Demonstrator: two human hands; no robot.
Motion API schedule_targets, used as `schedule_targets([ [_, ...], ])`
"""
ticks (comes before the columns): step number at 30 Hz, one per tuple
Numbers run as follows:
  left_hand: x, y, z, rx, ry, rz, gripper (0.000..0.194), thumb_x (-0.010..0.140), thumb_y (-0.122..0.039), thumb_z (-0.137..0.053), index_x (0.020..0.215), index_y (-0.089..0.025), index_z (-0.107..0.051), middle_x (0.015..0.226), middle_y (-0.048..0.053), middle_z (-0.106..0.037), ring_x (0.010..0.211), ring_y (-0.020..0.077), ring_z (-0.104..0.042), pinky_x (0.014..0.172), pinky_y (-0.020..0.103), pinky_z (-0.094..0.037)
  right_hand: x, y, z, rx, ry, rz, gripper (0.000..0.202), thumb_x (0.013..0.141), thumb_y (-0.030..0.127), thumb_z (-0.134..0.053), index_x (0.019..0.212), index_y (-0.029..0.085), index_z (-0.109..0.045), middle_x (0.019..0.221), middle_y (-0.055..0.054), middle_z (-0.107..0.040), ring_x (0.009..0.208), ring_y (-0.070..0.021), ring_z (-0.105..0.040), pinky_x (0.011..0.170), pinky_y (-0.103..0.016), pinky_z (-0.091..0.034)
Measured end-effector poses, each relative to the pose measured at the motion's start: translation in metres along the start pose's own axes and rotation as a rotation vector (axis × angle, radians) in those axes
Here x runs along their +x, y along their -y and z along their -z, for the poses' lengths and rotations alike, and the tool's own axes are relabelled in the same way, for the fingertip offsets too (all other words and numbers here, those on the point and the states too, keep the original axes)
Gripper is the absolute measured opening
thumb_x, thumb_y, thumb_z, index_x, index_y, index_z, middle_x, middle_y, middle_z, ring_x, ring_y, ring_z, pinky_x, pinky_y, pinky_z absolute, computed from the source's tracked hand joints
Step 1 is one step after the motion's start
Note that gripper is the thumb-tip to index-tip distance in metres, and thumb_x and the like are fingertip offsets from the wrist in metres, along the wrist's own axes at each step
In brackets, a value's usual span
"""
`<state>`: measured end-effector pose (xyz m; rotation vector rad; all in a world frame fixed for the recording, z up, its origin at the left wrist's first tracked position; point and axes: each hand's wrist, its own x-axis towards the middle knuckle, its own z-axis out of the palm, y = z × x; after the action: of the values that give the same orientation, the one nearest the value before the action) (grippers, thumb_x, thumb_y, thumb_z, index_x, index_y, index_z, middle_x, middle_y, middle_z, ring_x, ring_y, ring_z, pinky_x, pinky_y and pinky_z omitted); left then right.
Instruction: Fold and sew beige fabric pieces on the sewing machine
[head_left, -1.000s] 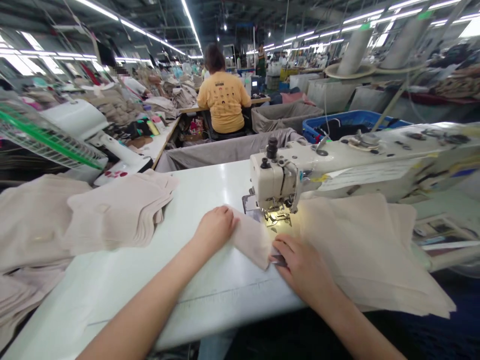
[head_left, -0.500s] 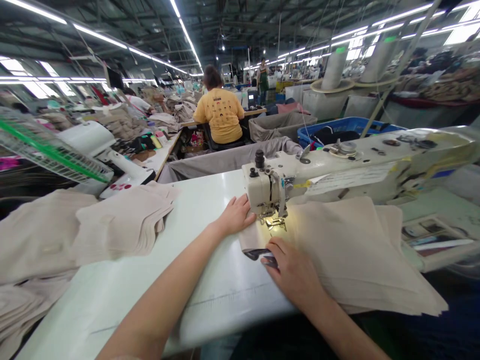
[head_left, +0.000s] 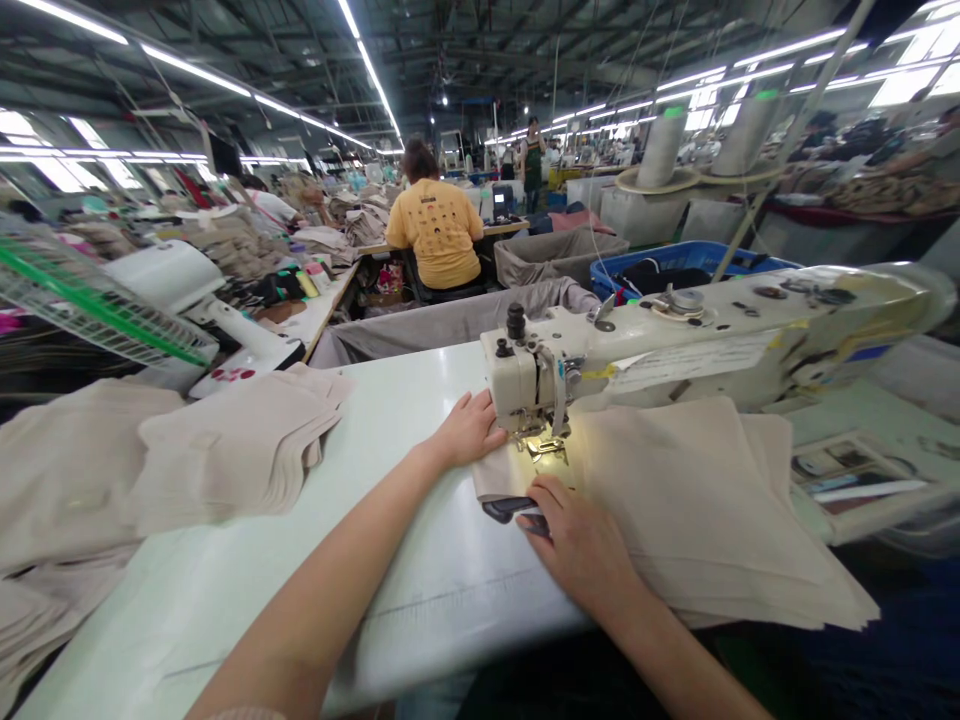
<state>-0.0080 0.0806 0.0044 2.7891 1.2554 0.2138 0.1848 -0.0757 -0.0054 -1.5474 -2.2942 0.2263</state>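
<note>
A white sewing machine stands over the table, its small lamp lighting the presser foot. Under the foot lies a beige fabric piece. My left hand rests flat, fingers stretched out, at the fabric's far left edge beside the machine head. My right hand grips the fabric's near edge just in front of the foot, fingertips on top and thumb below. Beneath that edge and partly inside the right hand is a dark, curved object; its kind is not clear. More beige panels lie stacked right of the needle.
Stacks of beige pieces lie at the table's left. Behind them stands a fan with a green rim. A grey cloth-lined bin and blue basket stand beyond the table. A person in yellow sits ahead.
The view has shifted slightly. Both hands and the fabric stay in nearly the same place at the presser foot.
</note>
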Motion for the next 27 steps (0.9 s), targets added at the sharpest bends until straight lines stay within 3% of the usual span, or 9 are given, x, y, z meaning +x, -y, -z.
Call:
schedule_targets([
  [9,0.003,-0.001,0.005,0.072,0.019,0.024,0.035,0.094,-0.031,-0.054,0.127,-0.022,-0.062,0.138,0.011,-0.060,0.135,0.0305,-0.046,0.118,0.053,-0.027,0.008,-0.002,0.001,-0.026,0.055,0.002,0.010,0.095,0.020,-0.056,0.104,0.020,-0.061,0.116,-0.005,-0.067,0.083,-0.0182,-0.068,0.065,-0.029,-0.049],
  [12,-0.003,-0.017,0.007,0.134,-0.027,0.110,0.034,0.096,-0.030,-0.052,0.127,-0.019,-0.061,0.139,0.015,-0.058,0.137,0.0344,-0.044,0.118,0.061,-0.025,0.009,-0.002,0.001,-0.046,0.064,-0.003,0.010,0.097,0.020,-0.054,0.102,0.020,-0.062,0.113,-0.005,-0.068,0.080,-0.0177,-0.069,0.064,-0.028,-0.048],
  [15,-0.024,-0.046,0.005,0.148,-0.093,0.182,0.026,0.098,-0.023,-0.046,0.109,-0.013,-0.067,0.120,0.018,-0.065,0.121,0.0340,-0.056,0.110,0.058,-0.039,0.006,-0.003,0.003,-0.042,0.087,-0.004,0.016,0.096,0.019,-0.054,0.109,0.020,-0.064,0.121,-0.006,-0.068,0.083,-0.0184,-0.070,0.068,-0.028,-0.051],
  [17,-0.043,-0.065,0.001,0.075,-0.093,0.081,0.022,0.097,-0.016,-0.045,0.101,-0.015,-0.067,0.107,0.014,-0.067,0.108,0.0284,-0.062,0.099,0.047,-0.051,0.003,-0.003,0.004,-0.037,0.098,-0.010,0.024,0.096,0.018,-0.053,0.118,0.020,-0.063,0.131,-0.007,-0.065,0.086,-0.0192,-0.072,0.071,-0.030,-0.053],
  [20,-0.068,-0.082,-0.004,-0.040,-0.098,-0.109,0.021,0.096,-0.014,-0.046,0.105,-0.017,-0.066,0.107,0.011,-0.067,0.106,0.0246,-0.063,0.093,0.040,-0.056,0.000,-0.003,0.005,-0.033,0.107,-0.011,0.034,0.096,0.017,-0.049,0.129,0.019,-0.060,0.138,-0.009,-0.062,0.092,-0.0207,-0.072,0.075,-0.031,-0.055],
  [23,-0.078,-0.084,-0.004,-0.072,-0.101,-0.208,0.025,0.099,-0.016,-0.043,0.112,-0.017,-0.064,0.112,0.012,-0.066,0.114,0.0252,-0.061,0.098,0.042,-0.056,0.000,-0.003,0.005,-0.028,0.113,-0.011,0.037,0.097,0.017,-0.047,0.132,0.018,-0.058,0.138,-0.010,-0.063,0.093,-0.0213,-0.073,0.076,-0.032,-0.056],
  [27,-0.074,-0.077,-0.001,-0.074,-0.098,-0.210,0.026,0.099,-0.018,-0.042,0.109,-0.016,-0.066,0.110,0.012,-0.067,0.114,0.0255,-0.062,0.098,0.042,-0.056,0.007,-0.004,0.005,-0.035,0.119,-0.021,0.035,0.099,0.020,-0.046,0.132,0.020,-0.060,0.139,-0.008,-0.062,0.089,-0.0212,-0.073,0.074,-0.032,-0.057],
])
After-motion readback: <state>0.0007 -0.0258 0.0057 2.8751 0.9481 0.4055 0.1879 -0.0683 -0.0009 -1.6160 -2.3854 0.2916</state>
